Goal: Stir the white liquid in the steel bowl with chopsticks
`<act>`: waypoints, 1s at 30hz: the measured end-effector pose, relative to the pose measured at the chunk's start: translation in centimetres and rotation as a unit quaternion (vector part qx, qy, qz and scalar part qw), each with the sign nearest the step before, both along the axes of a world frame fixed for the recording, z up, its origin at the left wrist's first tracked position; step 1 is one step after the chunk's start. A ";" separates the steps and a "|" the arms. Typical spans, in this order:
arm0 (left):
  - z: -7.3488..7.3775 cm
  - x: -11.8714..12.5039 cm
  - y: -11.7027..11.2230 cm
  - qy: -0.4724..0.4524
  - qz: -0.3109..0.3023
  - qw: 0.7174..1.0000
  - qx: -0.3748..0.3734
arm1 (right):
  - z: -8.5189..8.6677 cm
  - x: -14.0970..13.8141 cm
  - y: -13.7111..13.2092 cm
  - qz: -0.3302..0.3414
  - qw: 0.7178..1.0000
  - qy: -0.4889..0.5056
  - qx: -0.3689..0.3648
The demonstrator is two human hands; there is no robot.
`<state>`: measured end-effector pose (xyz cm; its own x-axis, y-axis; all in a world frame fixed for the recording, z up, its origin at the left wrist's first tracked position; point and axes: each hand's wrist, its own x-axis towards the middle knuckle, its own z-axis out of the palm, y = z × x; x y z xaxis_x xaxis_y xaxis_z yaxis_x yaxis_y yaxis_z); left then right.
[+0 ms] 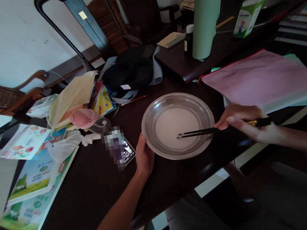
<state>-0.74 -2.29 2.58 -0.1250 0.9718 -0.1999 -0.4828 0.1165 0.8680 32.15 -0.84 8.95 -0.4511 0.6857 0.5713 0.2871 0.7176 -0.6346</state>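
Observation:
A round metal plate [205,112] holding a thin white liquid sits on the dark wooden table [95,188]. My left hand [144,157] rests against the plate's left rim, fingers curled on its edge. My right hand [246,122] is closed on a pair of black chopsticks [201,132], whose tips reach into the white liquid near the plate's middle. A phone [124,152] lies just left of my left hand.
Books and papers [31,180] pile up at the left, with a pink lidded cup [85,119]. A black bag [130,69] lies behind the plate. A tall green flask [206,10], a small carton [248,15] and a pink folder [260,78] are at the right. Wooden chairs stand behind.

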 end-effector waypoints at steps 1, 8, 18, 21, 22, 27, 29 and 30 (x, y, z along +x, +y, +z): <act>0.0 0.0 0.0 0.000 -0.002 1.000 0.000 | -0.2 -0.3 0.0 0.008 1.000 -0.011 0.002; 0.1 -0.1 0.0 -0.002 -0.007 1.000 0.003 | -1.5 -2.5 1.0 0.027 0.996 -0.075 0.044; 0.0 0.0 0.0 -0.003 -0.007 1.000 0.006 | -0.1 -0.4 1.0 -0.059 0.996 -0.036 0.056; -0.1 0.0 0.1 -0.001 -0.003 1.000 0.006 | 0.5 0.4 0.6 -0.048 0.999 0.000 0.026; -0.1 0.0 0.1 -0.001 -0.001 1.000 0.005 | 0.6 0.4 0.5 -0.036 0.999 0.010 0.012; -0.2 -0.1 0.0 -0.001 -0.004 1.000 0.002 | -0.2 -0.6 0.1 0.018 1.000 0.005 0.002; -0.2 -0.1 0.0 0.000 -0.008 1.000 0.005 | -0.7 -1.3 0.3 0.026 0.999 -0.013 0.013; -0.1 -0.1 0.0 0.000 -0.008 1.000 0.006 | -1.0 -1.6 0.5 0.028 0.999 -0.023 0.018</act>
<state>-0.86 -2.30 2.47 -0.1085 0.9762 -0.1875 -0.4810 0.1135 0.8694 30.58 -0.37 7.99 -0.5154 0.6380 0.5721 0.2742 0.7553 -0.5953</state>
